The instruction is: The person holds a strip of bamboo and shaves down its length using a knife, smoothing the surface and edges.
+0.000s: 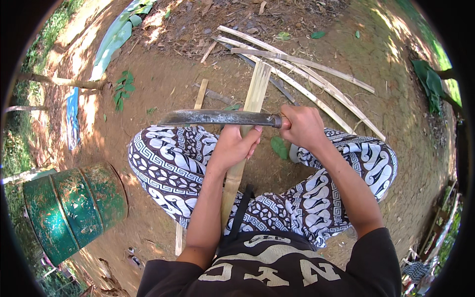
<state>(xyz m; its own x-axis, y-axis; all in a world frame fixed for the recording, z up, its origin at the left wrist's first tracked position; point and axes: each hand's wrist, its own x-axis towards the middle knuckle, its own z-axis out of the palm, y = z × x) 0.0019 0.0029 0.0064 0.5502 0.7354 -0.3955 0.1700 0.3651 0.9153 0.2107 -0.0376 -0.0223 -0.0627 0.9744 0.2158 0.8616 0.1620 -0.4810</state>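
Closed around the handle of a machete (213,118) is my right hand (303,125). Its long dark blade points left and lies across a flat bamboo strip (257,88). My left hand (234,146) grips that strip just below the blade, with the thumb toward the blade's near edge. From between my legs, the strip slants up and away, and its far end looks pale and split. Part of its middle is hidden by the blade and my left hand.
Several long pale bamboo strips (316,81) lie on the dirt ahead and to the right. A short wooden piece (201,94) lies beyond my left knee. At left lies a rusty green drum (74,210). Banana leaves (113,42) and a blue sheet (72,119) are farther off.
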